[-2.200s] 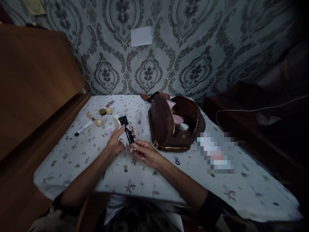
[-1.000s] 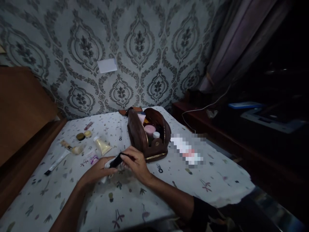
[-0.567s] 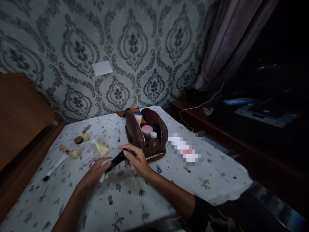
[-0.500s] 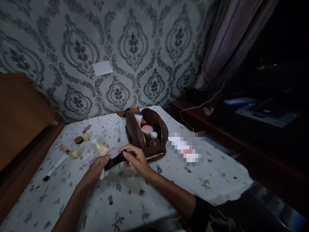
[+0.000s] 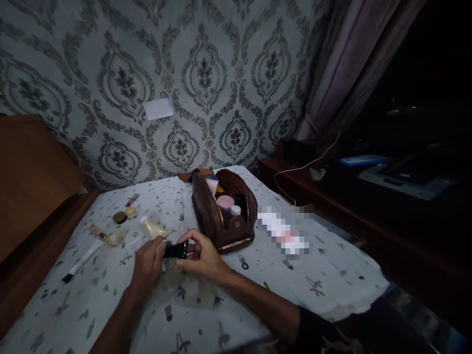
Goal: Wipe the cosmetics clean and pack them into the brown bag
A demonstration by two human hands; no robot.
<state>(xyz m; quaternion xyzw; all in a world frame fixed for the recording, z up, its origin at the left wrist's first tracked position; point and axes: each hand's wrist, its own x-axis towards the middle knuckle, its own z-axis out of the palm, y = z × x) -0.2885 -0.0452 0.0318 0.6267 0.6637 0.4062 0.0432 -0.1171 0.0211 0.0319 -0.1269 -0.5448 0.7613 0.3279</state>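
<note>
Both hands meet over the near part of the table around a black tube (image 5: 176, 250), held roughly level. My left hand (image 5: 147, 263) is closed around its left end, and a bit of white tissue or cloth shows under those fingers. The fingers of my right hand (image 5: 206, 258) curl round the tube's right end, index finger above and thumb below. Just behind my left hand lies a pale yellow squeeze tube (image 5: 155, 227). An unzipped brown toiletry bag (image 5: 210, 223) stands beyond my right hand, with a pink round-lidded jar (image 5: 225, 202) and a white-capped bottle (image 5: 235, 210) inside.
On the patterned cloth (image 5: 206, 314) at left lie a brush (image 5: 110, 238), a slim white tube (image 5: 83, 260), two small round pots (image 5: 125, 215) and a small pinkish tube (image 5: 132, 199). A pixelated item (image 5: 283, 232) lies right of the bag. A brown panel (image 5: 33, 177) borders the left.
The black tube has turned to lie more level between my hands. My right hand has shifted down its end, and my left hand has rolled over the other end.
</note>
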